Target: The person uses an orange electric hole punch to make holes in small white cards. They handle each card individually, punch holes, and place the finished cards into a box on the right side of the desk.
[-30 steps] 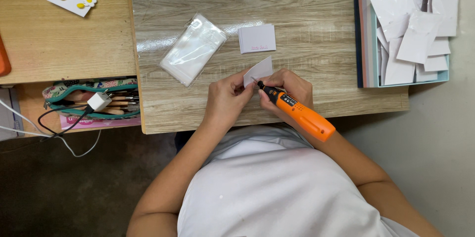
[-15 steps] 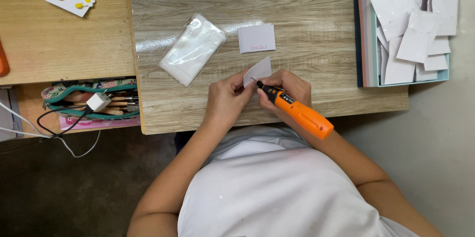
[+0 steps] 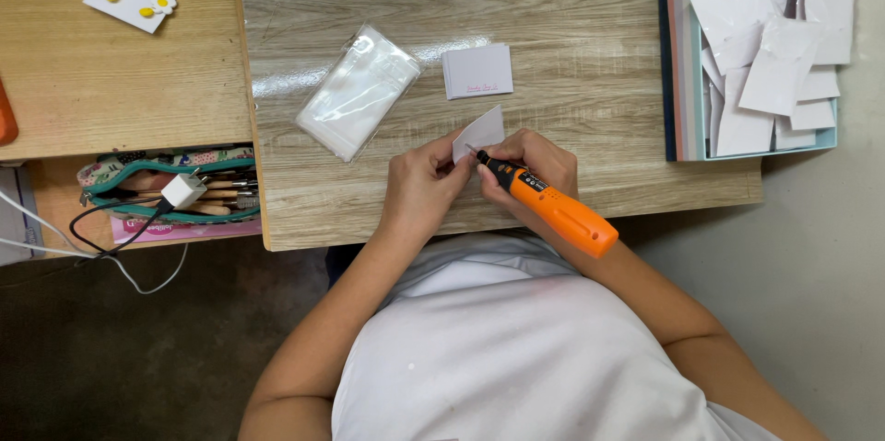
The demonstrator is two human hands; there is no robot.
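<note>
Left hand (image 3: pixel 419 188) has its grip pinching a small white card (image 3: pixel 479 133), held tilted just above the near edge of the tabletop (image 3: pixel 590 45). Right hand (image 3: pixel 539 164) is wrapped around an orange rotary tool (image 3: pixel 548 204), black tip right at the card's lower edge. Just beyond the card there's a little stack of white cards (image 3: pixel 477 70), with a clear plastic bag (image 3: pixel 359 91) to its left. Far right, a pale blue box (image 3: pixel 682 63) full of loose white cards. Off to the left, a zip pouch (image 3: pixel 166 192) with a white charger on top.

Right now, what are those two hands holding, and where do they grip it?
The left hand pinches a small white card by its lower edge. The right hand grips an orange pen-shaped tool near its black tip.
</note>
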